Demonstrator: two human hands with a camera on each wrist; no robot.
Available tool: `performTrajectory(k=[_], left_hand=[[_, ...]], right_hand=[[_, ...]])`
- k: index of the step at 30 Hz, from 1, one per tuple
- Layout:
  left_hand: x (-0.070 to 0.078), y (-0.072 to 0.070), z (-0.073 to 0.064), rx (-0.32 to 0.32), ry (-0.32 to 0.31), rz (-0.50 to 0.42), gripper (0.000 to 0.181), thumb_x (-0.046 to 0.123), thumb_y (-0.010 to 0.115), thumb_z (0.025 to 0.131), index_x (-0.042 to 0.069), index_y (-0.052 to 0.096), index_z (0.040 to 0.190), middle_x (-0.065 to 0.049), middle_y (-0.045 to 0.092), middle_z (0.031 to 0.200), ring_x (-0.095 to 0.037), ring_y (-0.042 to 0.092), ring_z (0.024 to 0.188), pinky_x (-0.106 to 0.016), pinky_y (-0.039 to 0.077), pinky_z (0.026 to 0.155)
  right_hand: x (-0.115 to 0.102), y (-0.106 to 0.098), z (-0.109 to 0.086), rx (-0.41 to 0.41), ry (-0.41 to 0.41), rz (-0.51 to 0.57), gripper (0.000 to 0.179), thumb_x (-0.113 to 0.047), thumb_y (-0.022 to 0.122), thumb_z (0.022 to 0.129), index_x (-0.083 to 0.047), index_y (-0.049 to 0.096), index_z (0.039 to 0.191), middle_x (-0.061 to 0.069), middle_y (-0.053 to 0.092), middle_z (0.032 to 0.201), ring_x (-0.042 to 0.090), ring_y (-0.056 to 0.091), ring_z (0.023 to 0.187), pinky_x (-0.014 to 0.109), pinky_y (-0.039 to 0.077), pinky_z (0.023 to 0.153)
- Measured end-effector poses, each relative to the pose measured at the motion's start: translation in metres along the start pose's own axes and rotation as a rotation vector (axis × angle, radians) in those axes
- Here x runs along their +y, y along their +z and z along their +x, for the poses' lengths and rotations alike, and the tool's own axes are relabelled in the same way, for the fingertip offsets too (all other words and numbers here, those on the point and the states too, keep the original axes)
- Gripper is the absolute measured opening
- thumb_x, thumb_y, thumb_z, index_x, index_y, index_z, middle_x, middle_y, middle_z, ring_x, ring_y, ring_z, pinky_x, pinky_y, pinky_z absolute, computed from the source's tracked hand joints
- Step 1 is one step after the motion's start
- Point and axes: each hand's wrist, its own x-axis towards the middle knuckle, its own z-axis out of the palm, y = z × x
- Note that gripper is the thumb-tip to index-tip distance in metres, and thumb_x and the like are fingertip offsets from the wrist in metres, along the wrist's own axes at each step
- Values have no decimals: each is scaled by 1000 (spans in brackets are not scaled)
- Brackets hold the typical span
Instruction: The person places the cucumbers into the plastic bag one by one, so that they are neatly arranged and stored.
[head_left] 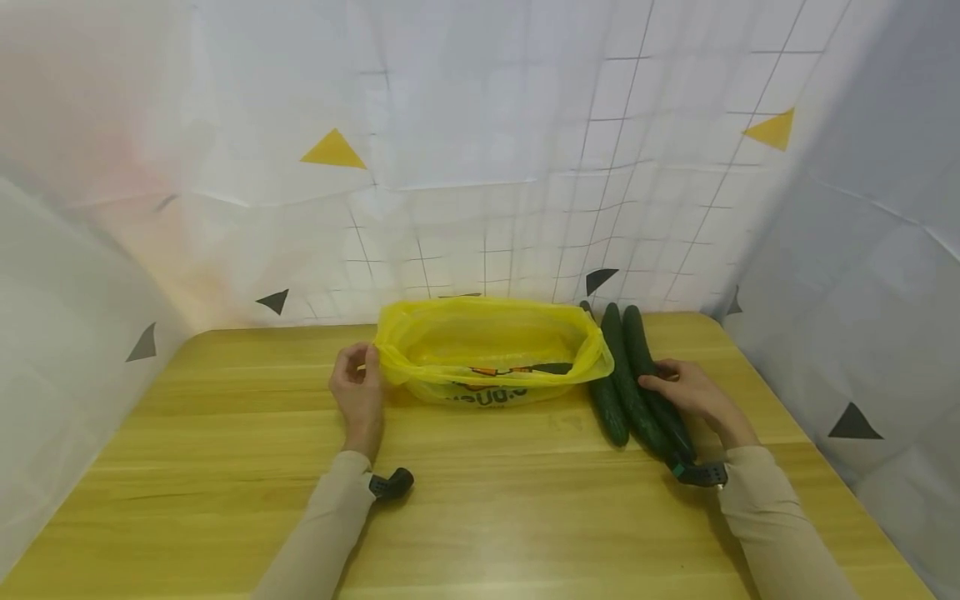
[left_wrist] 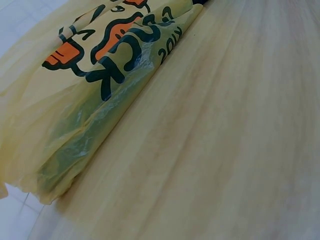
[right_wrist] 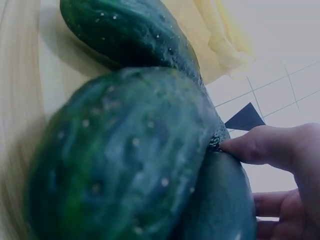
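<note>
A yellow plastic bag with dark and orange print stands with its mouth spread wide. My left hand pinches the bag's left rim between thumb and fingers. A long dark green shape shows through the bag's plastic in the left wrist view. Right of the bag, three cucumbers lie side by side: a left one against the bag, a middle one and a right one. My right hand grips the right cucumber, thumb on its near-bag side and fingers on the other.
The wooden table reaches from the front to a white sheet backdrop with grid lines and triangles. Sheets also hang at the left and right sides. A dark wrist camera sits on my left wrist, another on my right.
</note>
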Motion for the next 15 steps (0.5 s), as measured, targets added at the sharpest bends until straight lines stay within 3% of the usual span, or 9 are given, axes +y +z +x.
performTrajectory(k=[15], left_hand=[[0, 0, 0, 8, 1, -8, 22, 13, 62, 91, -6, 62, 102, 4, 60, 87, -7, 55, 80, -20, 42, 67]], right_hand=[[5, -2, 3, 26, 29, 49, 78, -48, 46, 95, 11, 28, 142, 35, 34, 140, 48, 40, 122, 56, 39, 98]])
